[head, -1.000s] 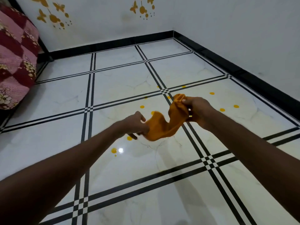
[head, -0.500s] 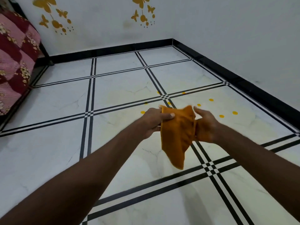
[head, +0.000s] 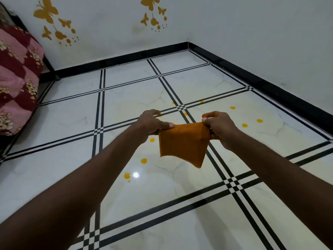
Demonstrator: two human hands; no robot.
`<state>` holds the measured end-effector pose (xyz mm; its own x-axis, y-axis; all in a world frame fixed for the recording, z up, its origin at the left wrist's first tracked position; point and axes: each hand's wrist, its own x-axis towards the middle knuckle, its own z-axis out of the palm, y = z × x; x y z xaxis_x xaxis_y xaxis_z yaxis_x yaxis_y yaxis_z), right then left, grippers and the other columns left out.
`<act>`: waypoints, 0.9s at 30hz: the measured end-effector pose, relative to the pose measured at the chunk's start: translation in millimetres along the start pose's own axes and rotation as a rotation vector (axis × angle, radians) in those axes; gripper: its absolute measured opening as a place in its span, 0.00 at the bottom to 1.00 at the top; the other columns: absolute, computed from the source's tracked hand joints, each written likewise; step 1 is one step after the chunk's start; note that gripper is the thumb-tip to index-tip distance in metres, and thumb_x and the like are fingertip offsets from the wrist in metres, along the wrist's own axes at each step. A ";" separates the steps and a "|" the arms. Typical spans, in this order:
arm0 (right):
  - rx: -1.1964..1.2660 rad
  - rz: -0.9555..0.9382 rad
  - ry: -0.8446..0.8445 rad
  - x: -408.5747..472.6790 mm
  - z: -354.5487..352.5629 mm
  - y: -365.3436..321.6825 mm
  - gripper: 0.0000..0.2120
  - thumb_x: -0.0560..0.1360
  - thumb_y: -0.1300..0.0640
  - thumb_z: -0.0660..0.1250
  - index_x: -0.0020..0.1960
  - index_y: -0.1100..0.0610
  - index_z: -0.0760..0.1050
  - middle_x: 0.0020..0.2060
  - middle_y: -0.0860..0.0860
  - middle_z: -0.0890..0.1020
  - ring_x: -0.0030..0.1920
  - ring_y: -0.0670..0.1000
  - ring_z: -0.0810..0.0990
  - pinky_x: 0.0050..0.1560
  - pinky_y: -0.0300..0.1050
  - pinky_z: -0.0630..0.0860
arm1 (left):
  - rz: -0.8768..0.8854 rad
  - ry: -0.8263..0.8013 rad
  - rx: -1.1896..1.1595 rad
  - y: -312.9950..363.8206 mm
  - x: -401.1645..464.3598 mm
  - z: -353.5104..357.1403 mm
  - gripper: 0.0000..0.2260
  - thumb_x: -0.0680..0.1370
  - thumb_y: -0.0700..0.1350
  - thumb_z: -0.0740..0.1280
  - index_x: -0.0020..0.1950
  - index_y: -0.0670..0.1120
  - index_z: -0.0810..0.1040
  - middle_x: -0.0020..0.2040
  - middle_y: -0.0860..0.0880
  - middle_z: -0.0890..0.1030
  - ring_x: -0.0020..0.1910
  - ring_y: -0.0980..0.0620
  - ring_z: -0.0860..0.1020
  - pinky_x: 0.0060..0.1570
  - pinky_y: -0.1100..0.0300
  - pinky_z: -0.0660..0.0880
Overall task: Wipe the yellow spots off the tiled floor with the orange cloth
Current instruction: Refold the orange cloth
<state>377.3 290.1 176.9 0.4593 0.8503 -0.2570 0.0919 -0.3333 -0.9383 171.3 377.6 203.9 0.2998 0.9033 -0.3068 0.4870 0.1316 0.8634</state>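
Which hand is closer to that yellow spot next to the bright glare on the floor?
Left. The left hand is above and slightly right of the spot; the right hand is farther right, across the cloth.

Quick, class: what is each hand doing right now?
Left hand: closed, pinching one top corner of the orange cloth.
Right hand: closed, pinching the other top corner; the cloth hangs above the floor.

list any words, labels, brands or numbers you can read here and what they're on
None: no readable text anywhere in this view.
The cloth, held between the left hand and right hand, is plain orange.
The wall carries only yellow butterfly stickers, no letters.
The blanket shows just a flower pattern.
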 end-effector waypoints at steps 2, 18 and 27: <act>0.007 -0.073 -0.107 -3.0 -11.9 -7.8 0.16 0.81 0.55 0.69 0.68 0.56 0.75 0.60 0.57 0.79 0.60 0.61 0.80 0.49 0.52 0.82 | 0.072 -0.065 0.023 10.7 -7.3 -9.4 0.25 0.70 0.42 0.78 0.66 0.44 0.78 0.60 0.43 0.81 0.57 0.45 0.81 0.50 0.57 0.81; -0.516 -0.502 -0.097 0.6 73.2 -62.3 0.08 0.71 0.55 0.79 0.49 0.54 0.86 0.42 0.53 0.85 0.45 0.54 0.85 0.49 0.54 0.85 | 0.265 0.146 0.228 -15.8 -22.2 -112.9 0.08 0.71 0.43 0.78 0.47 0.42 0.85 0.42 0.46 0.86 0.44 0.50 0.85 0.43 0.60 0.83; -0.694 -0.423 -0.065 88.7 159.7 -10.8 0.07 0.71 0.58 0.78 0.49 0.53 0.87 0.47 0.52 0.88 0.51 0.51 0.83 0.50 0.43 0.73 | 0.301 0.051 0.297 -117.9 95.2 -140.4 0.07 0.68 0.43 0.79 0.45 0.45 0.87 0.39 0.50 0.85 0.39 0.56 0.80 0.43 0.57 0.78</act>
<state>276.0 434.2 127.2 0.2133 0.9755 0.0545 0.7822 -0.1370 -0.6078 27.2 505.4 129.1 0.4274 0.9035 -0.0321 0.6017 -0.2578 0.7560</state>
